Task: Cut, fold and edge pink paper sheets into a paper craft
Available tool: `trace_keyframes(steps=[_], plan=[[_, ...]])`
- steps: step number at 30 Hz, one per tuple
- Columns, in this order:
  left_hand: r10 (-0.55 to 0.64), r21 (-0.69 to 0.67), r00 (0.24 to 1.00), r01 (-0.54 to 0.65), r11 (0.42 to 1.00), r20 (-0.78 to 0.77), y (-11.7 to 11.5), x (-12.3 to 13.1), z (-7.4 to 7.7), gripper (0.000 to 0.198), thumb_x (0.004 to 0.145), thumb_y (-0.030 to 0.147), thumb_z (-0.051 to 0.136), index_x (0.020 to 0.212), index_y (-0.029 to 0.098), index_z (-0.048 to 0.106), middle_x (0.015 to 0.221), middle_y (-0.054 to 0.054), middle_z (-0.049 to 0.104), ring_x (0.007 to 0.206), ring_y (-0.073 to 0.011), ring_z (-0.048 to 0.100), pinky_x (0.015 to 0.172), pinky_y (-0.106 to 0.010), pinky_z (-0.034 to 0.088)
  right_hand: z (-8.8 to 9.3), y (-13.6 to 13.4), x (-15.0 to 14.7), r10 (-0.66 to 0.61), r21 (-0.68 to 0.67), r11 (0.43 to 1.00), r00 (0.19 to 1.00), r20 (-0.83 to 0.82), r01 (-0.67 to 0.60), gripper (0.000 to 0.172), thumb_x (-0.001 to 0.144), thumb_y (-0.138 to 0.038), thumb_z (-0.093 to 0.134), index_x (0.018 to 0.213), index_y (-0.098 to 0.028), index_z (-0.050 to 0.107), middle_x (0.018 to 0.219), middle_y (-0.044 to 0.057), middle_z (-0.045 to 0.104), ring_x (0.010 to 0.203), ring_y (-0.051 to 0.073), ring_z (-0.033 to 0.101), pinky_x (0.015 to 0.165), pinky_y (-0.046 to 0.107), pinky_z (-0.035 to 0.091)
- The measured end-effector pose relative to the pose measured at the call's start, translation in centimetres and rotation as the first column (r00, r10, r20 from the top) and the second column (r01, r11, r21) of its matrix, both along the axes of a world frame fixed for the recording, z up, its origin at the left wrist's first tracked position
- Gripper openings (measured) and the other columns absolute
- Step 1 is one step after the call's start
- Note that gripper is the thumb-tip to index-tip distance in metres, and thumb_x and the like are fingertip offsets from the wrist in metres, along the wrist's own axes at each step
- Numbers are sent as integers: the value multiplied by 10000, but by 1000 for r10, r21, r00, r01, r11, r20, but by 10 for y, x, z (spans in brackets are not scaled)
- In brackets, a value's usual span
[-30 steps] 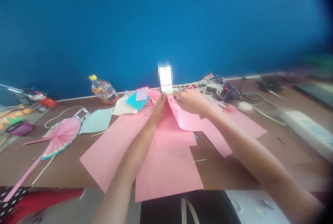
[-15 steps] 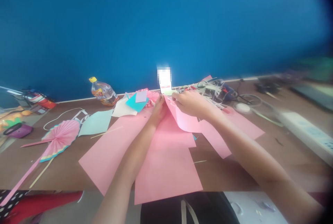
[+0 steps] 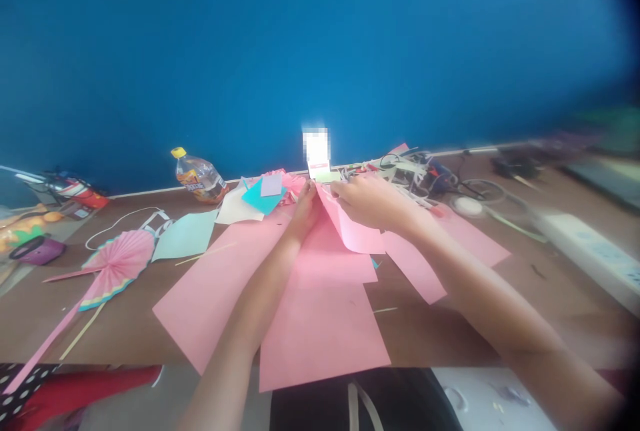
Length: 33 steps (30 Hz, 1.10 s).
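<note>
My left hand (image 3: 305,209) and my right hand (image 3: 364,200) are close together over the middle of the table, both closed on a sheet of pink paper (image 3: 351,229). The sheet is raised at its far edge, and its near side curves down to the right. Other pink sheets (image 3: 323,337) lie beneath my forearms, one hanging over the table's front edge. My fingertips partly hide the paper's top edge. Just beyond my hands stands a bright upright phone (image 3: 319,151), its screen partly blurred out.
A pleated pink paper fan (image 3: 120,261) lies at left, near a pale green sheet (image 3: 186,236). Behind are a yellow-capped bottle (image 3: 197,176) and a turquoise paper piece (image 3: 260,201). Paper scraps (image 3: 407,171) heap at back right; a white power strip (image 3: 590,257) lies far right.
Almost nothing differs. Both hands stay on the pink sheet in nearly the same place, and the view has shifted very slightly.
</note>
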<state>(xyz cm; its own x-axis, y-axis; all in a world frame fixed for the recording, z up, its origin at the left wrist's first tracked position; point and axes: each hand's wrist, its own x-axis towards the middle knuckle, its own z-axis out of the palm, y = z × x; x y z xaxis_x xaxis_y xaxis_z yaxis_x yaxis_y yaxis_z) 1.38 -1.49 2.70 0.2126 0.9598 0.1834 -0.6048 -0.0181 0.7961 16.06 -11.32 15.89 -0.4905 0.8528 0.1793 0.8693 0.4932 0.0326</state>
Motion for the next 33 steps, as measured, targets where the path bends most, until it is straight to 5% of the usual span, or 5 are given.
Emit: trace_keyframes(steps=[15,33], plan=[[-32,-41,998,34,999,48,3,0,-6,264,817,417,612,932,184,567,935,-43,672,905,-160,642,885,-303,460,14,-21,-1,-3,97,995,992,128,-10,370,806,-33,323,1063,-132,569,749,105,625,604,169,515,539,285,174],[-23,4,999,23,1000,36,2,0,-6,231,830,411,599,857,189,541,829,-12,635,796,-128,625,803,-273,477,22,-33,4,-5,98,995,987,158,-11,283,770,-41,370,919,-128,594,655,82,596,522,145,460,540,282,166]])
